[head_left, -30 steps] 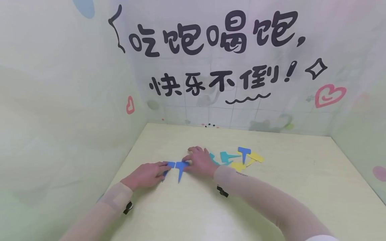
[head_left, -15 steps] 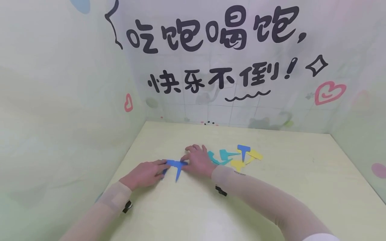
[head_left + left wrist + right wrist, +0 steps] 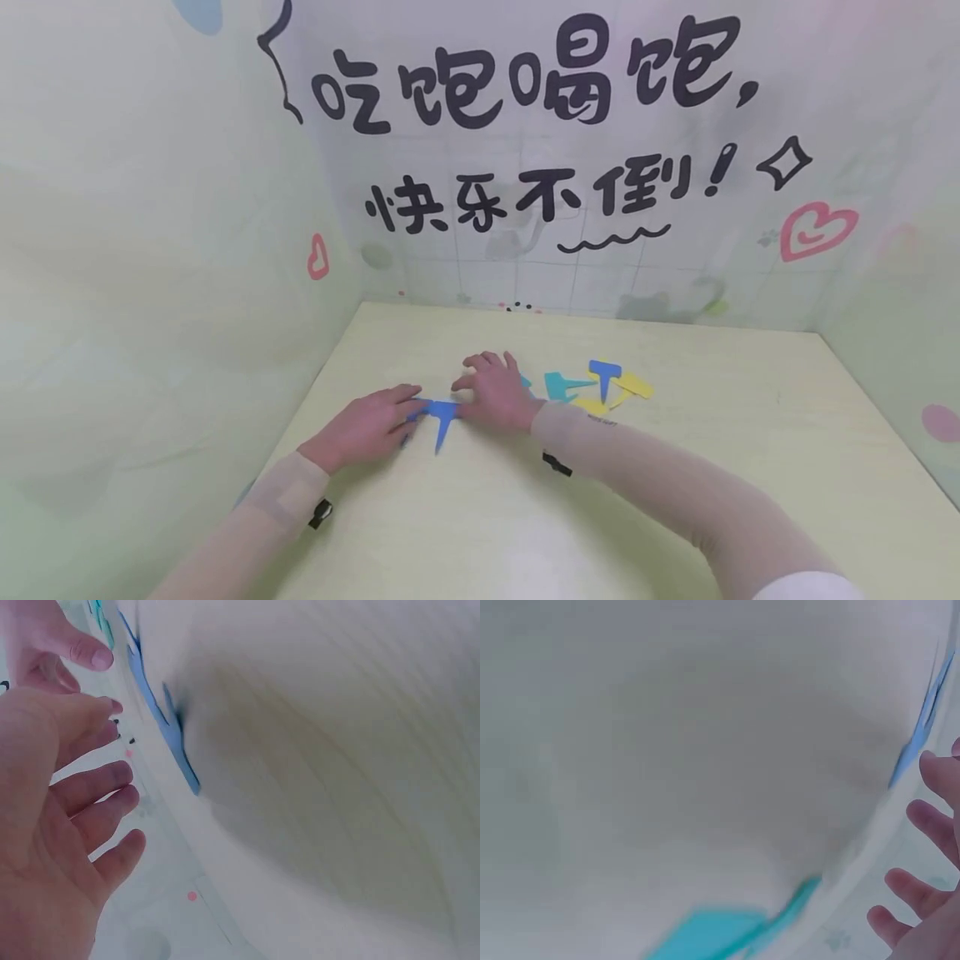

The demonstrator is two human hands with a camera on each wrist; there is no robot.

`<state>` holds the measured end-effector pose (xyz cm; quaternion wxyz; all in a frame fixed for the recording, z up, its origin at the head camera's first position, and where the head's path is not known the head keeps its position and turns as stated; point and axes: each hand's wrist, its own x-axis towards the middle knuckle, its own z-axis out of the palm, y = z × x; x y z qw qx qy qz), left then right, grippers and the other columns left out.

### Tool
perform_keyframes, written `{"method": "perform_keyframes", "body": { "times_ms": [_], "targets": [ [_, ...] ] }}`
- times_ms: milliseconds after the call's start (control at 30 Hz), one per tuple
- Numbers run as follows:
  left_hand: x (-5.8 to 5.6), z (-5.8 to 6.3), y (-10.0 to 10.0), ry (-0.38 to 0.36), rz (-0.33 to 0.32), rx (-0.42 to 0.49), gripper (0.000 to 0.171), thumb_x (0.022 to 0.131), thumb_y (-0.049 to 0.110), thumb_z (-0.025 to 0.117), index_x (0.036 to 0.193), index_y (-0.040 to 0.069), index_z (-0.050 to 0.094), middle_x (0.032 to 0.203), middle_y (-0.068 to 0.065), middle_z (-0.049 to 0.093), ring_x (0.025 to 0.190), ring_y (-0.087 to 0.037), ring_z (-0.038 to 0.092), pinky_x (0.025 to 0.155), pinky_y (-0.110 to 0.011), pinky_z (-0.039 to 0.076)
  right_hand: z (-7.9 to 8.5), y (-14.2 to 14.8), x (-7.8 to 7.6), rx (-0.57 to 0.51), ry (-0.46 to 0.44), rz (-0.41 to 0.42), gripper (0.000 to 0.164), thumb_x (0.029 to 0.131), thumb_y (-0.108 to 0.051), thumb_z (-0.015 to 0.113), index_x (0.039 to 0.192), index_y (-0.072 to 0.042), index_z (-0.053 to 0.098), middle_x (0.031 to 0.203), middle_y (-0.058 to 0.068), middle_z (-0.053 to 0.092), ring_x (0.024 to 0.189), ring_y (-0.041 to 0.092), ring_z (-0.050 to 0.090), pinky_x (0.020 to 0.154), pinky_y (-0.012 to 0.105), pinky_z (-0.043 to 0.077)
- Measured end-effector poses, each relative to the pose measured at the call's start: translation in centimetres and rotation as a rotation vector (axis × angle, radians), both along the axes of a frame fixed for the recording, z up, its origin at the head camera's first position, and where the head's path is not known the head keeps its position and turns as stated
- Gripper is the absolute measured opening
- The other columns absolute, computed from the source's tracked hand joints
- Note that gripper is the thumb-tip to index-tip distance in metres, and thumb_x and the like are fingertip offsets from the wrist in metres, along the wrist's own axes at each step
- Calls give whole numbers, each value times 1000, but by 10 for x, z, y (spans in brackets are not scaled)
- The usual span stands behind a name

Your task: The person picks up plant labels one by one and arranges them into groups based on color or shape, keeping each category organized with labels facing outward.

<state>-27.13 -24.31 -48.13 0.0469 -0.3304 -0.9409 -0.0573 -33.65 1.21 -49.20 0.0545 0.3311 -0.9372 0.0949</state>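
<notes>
Two blue T-shaped plant labels lie side by side on the table, heads end to end and stems toward the person. The right label (image 3: 445,411) shows almost whole in the head view; the left label (image 3: 172,733) is largely covered there by my left hand (image 3: 372,425), whose loosely extended fingers hover over it. In the left wrist view those fingers are spread apart with nothing between them. My right hand (image 3: 497,395) is beside the right label's outer end, fingers spread, thumb close to that end. From the right wrist view, the fingers (image 3: 919,892) look relaxed and hold nothing.
Right of my right hand lies a loose group: teal labels (image 3: 558,385), yellow labels (image 3: 637,385) and another blue label (image 3: 605,377). The pale wooden table (image 3: 600,517) is bounded by printed cloth walls (image 3: 480,283) at the back and sides.
The right blue label has slid left, closing the gap between the two heads. My left fingers have since lifted off the left label, and my right hand has eased off slightly to the right.
</notes>
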Motion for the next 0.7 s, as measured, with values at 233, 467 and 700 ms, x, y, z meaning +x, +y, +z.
{"method": "perform_keyframes", "body": {
  "times_ms": [233,467,700],
  "targets": [
    [-1,4,20,-81,-36,44,45,99,26,65,142,12,59,148,-13,51,134,-33,50,105,-50,46,32,38,-18,103,62,12,39,91,-49,71,126,-32,71,145,6,52,137,32,40,112,69,22],
    [-3,1,28,-158,-23,9,51,101,31,62,147,12,53,154,-9,46,139,-29,46,108,-47,43,39,78,-29,113,95,37,37,92,-40,73,126,-26,71,141,9,54,134,34,40,111,71,17],
    [-4,-6,29,-171,-73,3,56,100,34,63,149,9,50,156,-8,43,141,-29,43,108,-48,42,41,107,-34,200,122,27,37,92,-35,74,127,-24,70,140,11,55,133,35,41,110,73,17]
  ]
}}
